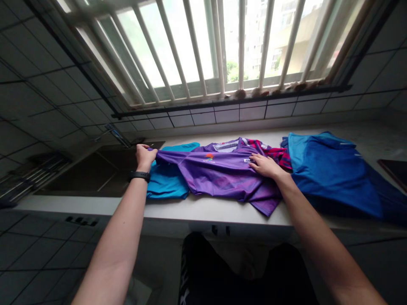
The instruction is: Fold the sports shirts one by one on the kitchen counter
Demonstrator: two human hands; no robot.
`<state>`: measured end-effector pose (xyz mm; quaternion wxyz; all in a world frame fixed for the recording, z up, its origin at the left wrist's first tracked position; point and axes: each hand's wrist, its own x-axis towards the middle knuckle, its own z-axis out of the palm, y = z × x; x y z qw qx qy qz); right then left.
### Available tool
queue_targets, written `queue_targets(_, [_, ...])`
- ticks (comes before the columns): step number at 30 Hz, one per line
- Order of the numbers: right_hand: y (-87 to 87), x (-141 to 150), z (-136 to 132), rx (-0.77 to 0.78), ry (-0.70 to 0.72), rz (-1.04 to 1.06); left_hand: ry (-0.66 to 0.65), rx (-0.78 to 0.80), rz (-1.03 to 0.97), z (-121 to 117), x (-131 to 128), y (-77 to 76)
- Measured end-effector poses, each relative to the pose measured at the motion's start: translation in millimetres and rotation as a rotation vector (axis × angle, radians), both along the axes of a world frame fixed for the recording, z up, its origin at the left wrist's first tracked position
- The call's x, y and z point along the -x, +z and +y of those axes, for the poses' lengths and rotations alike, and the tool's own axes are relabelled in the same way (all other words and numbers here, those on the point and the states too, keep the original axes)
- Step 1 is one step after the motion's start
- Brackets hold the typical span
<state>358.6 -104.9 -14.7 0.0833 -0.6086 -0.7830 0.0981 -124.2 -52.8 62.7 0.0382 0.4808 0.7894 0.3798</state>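
Note:
A purple T-shirt (219, 173) with a small orange and green print lies spread on the counter, its collar toward the window. My left hand (146, 157) is closed on the end of its left-side sleeve and holds the cloth out to the left. Flat on the right part of the shirt's chest rests my right hand (265, 165), fingers apart. Beneath the shirt on the left is a teal garment (170, 184). A red and dark patterned garment (280, 156) shows behind my right hand. Blue garments (333, 169) lie folded further right.
To the left, a dark sink (85, 173) with a faucet (117, 134) is set into the white counter (219, 212). A metal rack (22, 182) stands at the far left. A dark flat object (394, 171) lies at the right edge. Behind is a barred window (216, 51).

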Motion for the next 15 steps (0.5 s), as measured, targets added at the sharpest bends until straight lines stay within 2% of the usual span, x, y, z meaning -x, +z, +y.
queue_targets(2, [1.7,1,-1,0.002,-0.041,-0.026,0.09,0.091,0.256,-5,-11,2.4])
queue_targets(3, [2.6,2,-2,-0.002,-0.07,-0.038,0.078,0.125,0.346,-7,-19,3.6])
queue_targets(4, [3.4,2,-2,-0.007,-0.101,-0.048,0.025,0.151,0.432,-9,-30,4.3])
queue_targets(6, [4.8,2,-2,-0.018,-0.14,-0.061,-0.163,0.192,0.55,-11,-59,3.3])
queue_targets(9, [6.6,1,-3,-0.033,-0.118,-0.055,-0.524,0.302,0.594,-11,-112,-6.8])
queue_targets(11, [8.1,0,-5,-0.039,-0.109,-0.045,-0.695,0.371,0.602,-10,-145,-17.9])
queue_targets(13, [9.8,0,-6,-0.039,-0.119,-0.038,-0.747,0.428,0.605,-8,-170,-29.7])
queue_targets(15, [10.8,1,-7,-0.038,-0.132,-0.032,-0.737,0.454,0.603,-5,-186,-40.0])
